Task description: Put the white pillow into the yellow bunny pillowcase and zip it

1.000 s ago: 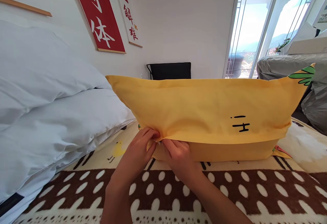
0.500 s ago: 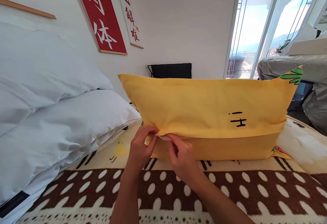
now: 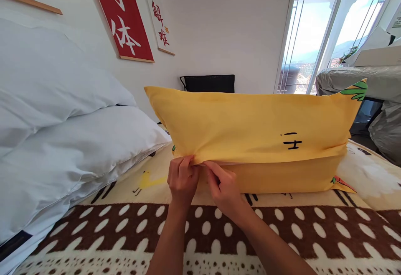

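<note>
A long yellow pillow point(image 3: 250, 120) stands on its side on a patterned blanket, with small black marks on its front and a green-leaf print at its upper right corner. A fabric flap runs along its lower front, with a pale inner strip showing near its left end. My left hand point(image 3: 183, 179) is closed on the flap's edge at the left. Just right of it, my right hand point(image 3: 224, 185) pinches the same edge between thumb and index finger.
White pillows point(image 3: 78, 154) are stacked at the left. The brown and cream blanket point(image 3: 119, 225) spreads underneath. Behind the yellow pillow is a black chair back point(image 3: 209, 84). Grey plastic-covered items point(image 3: 360, 76) stand at the right, near a window.
My left hand has turned and moved slightly right, its fingers now curled closer together on the flap. My right hand stays at the edge. The view has shifted slightly.
</note>
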Tool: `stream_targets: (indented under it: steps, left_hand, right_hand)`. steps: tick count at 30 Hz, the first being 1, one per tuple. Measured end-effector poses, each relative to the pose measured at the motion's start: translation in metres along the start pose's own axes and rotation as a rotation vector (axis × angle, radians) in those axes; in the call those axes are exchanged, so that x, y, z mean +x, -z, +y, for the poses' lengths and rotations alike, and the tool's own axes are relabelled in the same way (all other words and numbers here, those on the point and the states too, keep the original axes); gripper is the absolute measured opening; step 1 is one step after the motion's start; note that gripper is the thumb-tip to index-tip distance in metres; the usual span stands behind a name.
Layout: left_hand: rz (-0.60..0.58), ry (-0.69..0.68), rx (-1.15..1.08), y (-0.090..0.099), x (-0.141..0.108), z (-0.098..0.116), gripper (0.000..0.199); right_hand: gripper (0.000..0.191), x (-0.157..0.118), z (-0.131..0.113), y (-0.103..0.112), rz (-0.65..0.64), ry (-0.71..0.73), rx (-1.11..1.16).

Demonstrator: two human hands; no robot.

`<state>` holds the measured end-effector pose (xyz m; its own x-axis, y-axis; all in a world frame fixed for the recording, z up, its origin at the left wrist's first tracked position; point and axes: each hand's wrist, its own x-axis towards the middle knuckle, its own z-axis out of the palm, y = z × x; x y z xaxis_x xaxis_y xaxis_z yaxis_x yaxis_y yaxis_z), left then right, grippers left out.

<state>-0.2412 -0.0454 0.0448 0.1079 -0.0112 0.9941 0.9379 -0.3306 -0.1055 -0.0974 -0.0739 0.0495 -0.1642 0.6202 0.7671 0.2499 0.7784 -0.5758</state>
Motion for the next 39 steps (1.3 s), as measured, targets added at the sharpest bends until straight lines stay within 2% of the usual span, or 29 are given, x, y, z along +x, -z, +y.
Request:
stream_targets:
  steps: [4,8,12,17,19,20,23,25,28,33,36,39]
  left_hand:
    - [0.014,-0.027,-0.053,-0.002,-0.007,0.004,0.027]
    - [0.015,-0.031,-0.134,-0.004,-0.011,0.011,0.024]
    - [0.033,-0.044,-0.158,-0.007,-0.012,0.016,0.023]
    - [-0.011,-0.064,-0.170,-0.005,-0.005,0.020,0.025]
    - [-0.078,-0.062,-0.175,0.000,0.003,0.021,0.025]
    - [-0.147,-0.046,-0.190,0.003,0.009,0.021,0.026]
    - [-0.464,0.061,-0.297,0.017,0.027,0.018,0.024]
    - [-0.611,0.104,-0.353,0.027,0.038,0.014,0.021]
    - [-0.639,0.091,-0.346,0.036,0.045,0.009,0.015]
    - [-0.621,0.065,-0.305,0.034,0.043,0.009,0.013]
    - [-0.686,0.103,-0.301,0.034,0.042,0.007,0.012]
    - [-0.716,0.184,-0.391,0.034,0.041,0.002,0.010]
  right_hand:
    - [0.023,-0.005,-0.004,-0.009,-0.025,-0.038,-0.017]
    - [0.017,-0.010,-0.002,-0.018,0.110,-0.074,-0.068]
    - [0.027,-0.011,0.006,-0.021,0.236,-0.004,-0.177]
    - [0.028,-0.006,0.011,-0.017,0.256,0.060,-0.266]
    - [0.026,-0.003,0.012,-0.013,0.265,0.032,-0.245]
    - [0.025,-0.001,0.012,-0.011,0.264,0.014,-0.227]
    - [0.023,0.002,0.010,-0.006,0.249,-0.021,-0.188]
    - [0.023,0.002,0.009,-0.005,0.233,-0.031,-0.169]
    - [0.021,0.002,0.007,-0.004,0.206,-0.052,-0.130]
    - [0.019,0.001,0.006,-0.004,0.182,-0.103,-0.079]
    - [0.019,0.000,0.005,-0.005,0.168,-0.105,-0.068]
    - [0.019,-0.001,0.005,-0.008,0.161,-0.090,-0.069]
